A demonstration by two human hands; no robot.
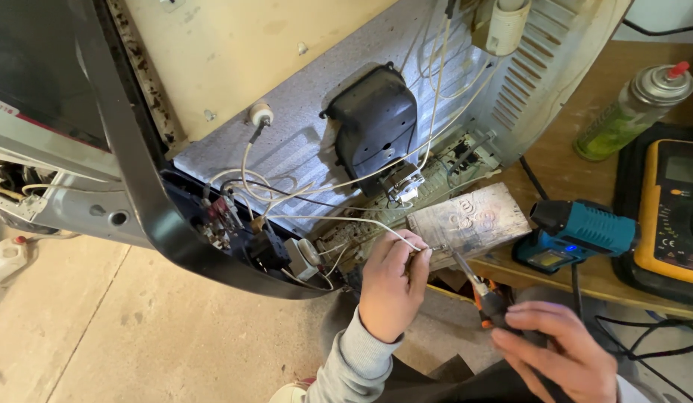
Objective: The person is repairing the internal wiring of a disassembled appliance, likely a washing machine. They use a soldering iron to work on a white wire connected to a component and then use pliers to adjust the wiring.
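An opened appliance (309, 142) lies tilted over the bench edge, its wiring and a black box (373, 123) exposed. My left hand (391, 287) pinches the end of a white wire (339, 220) that runs out of the appliance. My right hand (563, 351) grips pliers with orange-black handles (487, 304). The metal tips of the pliers (455, 257) point at the wire end between my left fingers, beside a small wooden block (473, 220).
On the wooden bench (563, 149) lie a blue power tool (574, 235), a yellow multimeter (671, 220) and a green spray can (634, 112). Black cables (645, 339) trail at the right. Concrete floor (137, 328) lies below, a white jug (4, 257) far left.
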